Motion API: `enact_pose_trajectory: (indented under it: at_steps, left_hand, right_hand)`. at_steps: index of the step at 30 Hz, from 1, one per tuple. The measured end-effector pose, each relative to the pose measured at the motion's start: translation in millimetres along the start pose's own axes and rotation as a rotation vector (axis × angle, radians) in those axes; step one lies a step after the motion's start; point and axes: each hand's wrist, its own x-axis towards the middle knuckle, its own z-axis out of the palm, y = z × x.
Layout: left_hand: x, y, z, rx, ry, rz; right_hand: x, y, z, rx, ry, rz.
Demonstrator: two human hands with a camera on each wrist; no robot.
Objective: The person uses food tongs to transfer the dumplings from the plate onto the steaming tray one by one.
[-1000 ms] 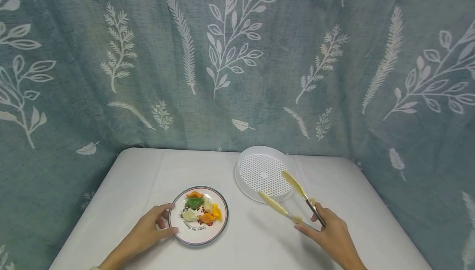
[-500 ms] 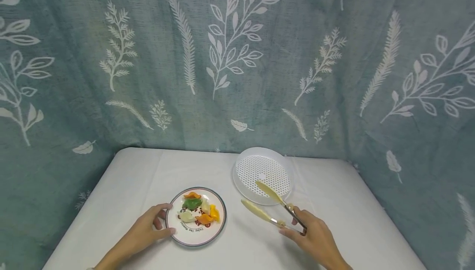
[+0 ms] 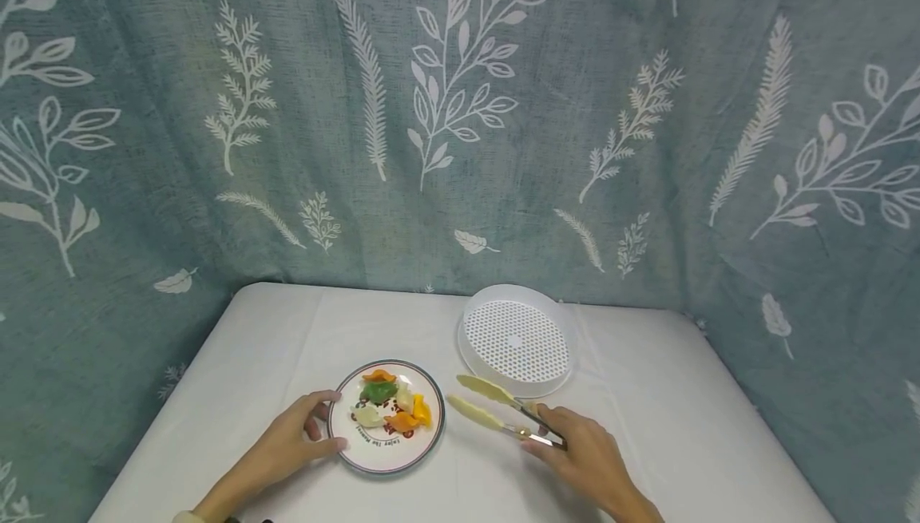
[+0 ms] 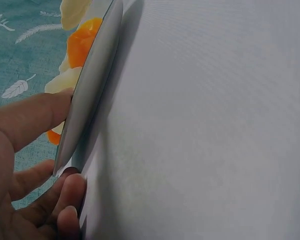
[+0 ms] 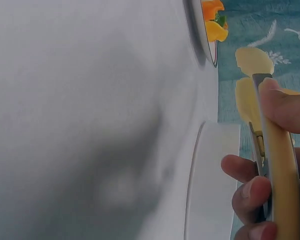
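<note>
My left hand [image 3: 296, 437] holds the left rim of a small round plate [image 3: 359, 459] on the table, thumb and forefinger set apart along the edge. In the left wrist view, the other fingers curl low beside the plate [image 4: 92, 85]. On the plate lie several colourful dumplings, among them a green dumpling [image 3: 378, 392], an orange dumpling [image 3: 401, 422] and a yellow dumpling [image 3: 421, 410]. My right hand [image 3: 578, 451] grips tongs [image 3: 535, 431] with pale yellow tips. Those tips stand parted, nothing between them, just right of the plate.
A white round steamer tray [image 3: 514, 335] with a perforated floor stands at the back of the table, right of the plate. White cloth covers the table [image 3: 287, 331]. A blue-green curtain [image 3: 460, 108] with white leaf prints hangs behind and at both sides.
My right hand has moved the tongs left and down from over the steamer tray toward the plate, their tips drawing closer together. My left hand has stayed at the plate's rim.
</note>
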Motion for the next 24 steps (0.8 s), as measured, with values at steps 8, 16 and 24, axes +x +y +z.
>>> enact_pose_trajectory:
  at_steps: [8,16,24]
  left_hand:
    - [-0.3,-0.6,-0.1,-0.006,0.000,0.011]
    - [0.2,-0.9,-0.2,-0.006,0.010,0.024]
    - [-1.3,-0.8,-0.8,-0.014,0.010,0.027]
  right_hand:
    - [4,-15,6,0.017,-0.072,-0.031]
    - [2,-31,9,-0.059,-0.110,-0.070]
    - [-1,-39,13,-0.169,-0.049,-0.147]
